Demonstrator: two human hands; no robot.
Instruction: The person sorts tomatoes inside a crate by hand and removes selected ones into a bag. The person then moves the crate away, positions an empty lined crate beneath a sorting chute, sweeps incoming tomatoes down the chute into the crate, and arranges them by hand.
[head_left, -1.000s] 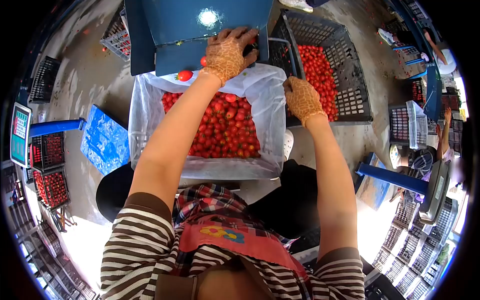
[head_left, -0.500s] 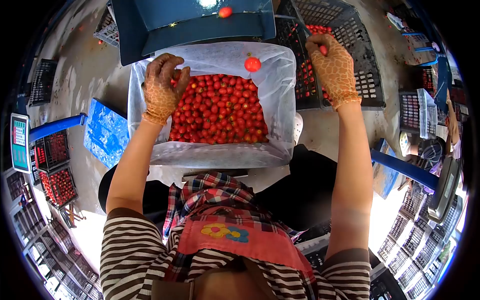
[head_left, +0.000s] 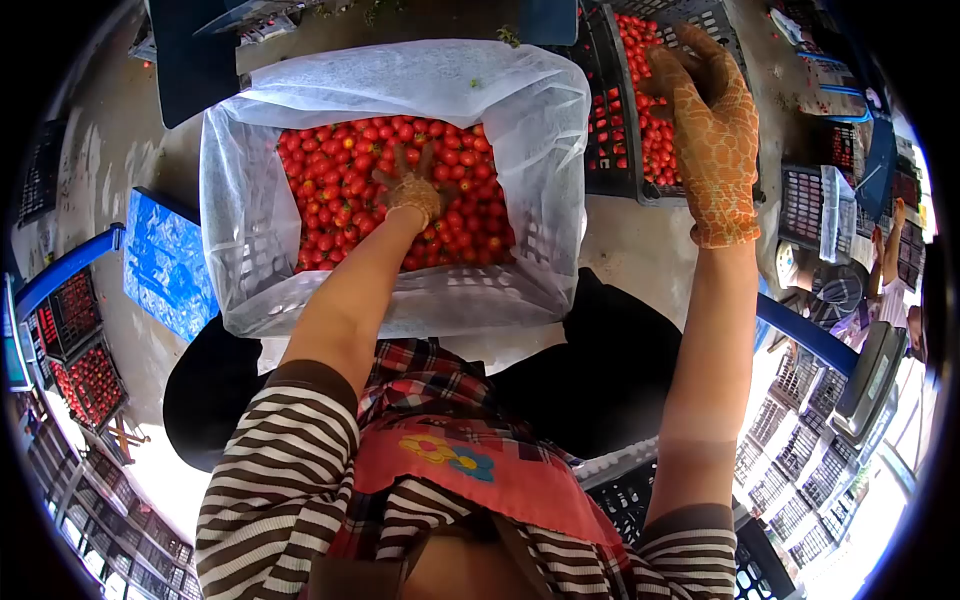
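My left hand (head_left: pixel 412 188), in a patterned orange glove, reaches into a crate lined with white fabric (head_left: pixel 390 75). Its fingers are spread over the small red tomatoes (head_left: pixel 345 175) and touch them. My right hand (head_left: pixel 715 140), gloved alike, is above the black plastic crate (head_left: pixel 610 150) on the right, which holds more tomatoes (head_left: pixel 655 145). The right fingers are apart and loosely bent, and no tomato shows between them. Part of a dark blue tray (head_left: pixel 195 65) stands beyond the lined crate at the upper left.
A blue plastic-covered board (head_left: pixel 168 262) is to the left of the lined crate. Crates of tomatoes (head_left: pixel 88 385) stand at the far left. Blue metal arms (head_left: pixel 815 335) and a grey box (head_left: pixel 875 380) are on the right. Another person (head_left: pixel 895 285) is partly visible there.
My left hand has moved from the crate's upper left rim down onto the tomatoes. My right hand no longer shows a tomato. The blue tray has shifted up and left, mostly out of view.
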